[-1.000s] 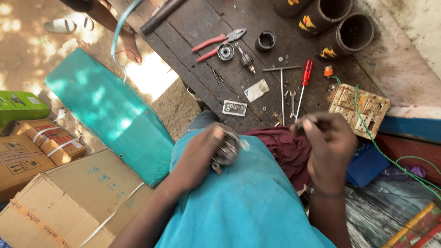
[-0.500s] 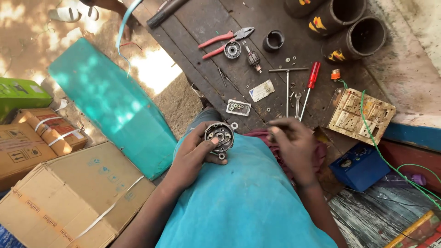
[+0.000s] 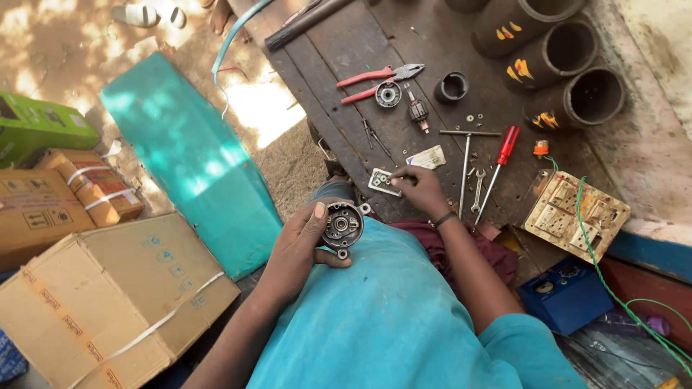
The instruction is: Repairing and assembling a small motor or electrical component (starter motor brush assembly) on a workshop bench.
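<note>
My left hand (image 3: 303,245) grips a round grey metal motor end cover (image 3: 342,227) just above my lap, its open inner face turned up. My right hand (image 3: 422,189) stretches forward to the dark wooden bench (image 3: 339,65), fingertips pinched at a small flat metal plate (image 3: 382,181) near the bench's front edge. A small white card (image 3: 427,157) lies just beyond that hand. Whether the fingers hold anything is too small to tell.
On the bench lie red-handled pliers (image 3: 375,75), a bearing disc (image 3: 388,94), a motor armature (image 3: 418,112), a black ring (image 3: 452,88), a T-handle wrench (image 3: 466,162), a red screwdriver (image 3: 502,162), a small spanner (image 3: 478,191). A switch board (image 3: 577,216) with green wire sits right; cardboard boxes (image 3: 108,302) left.
My right hand left my lap and reached forward to the small plate on the bench. My left hand kept the cover and turned it more face-up.
</note>
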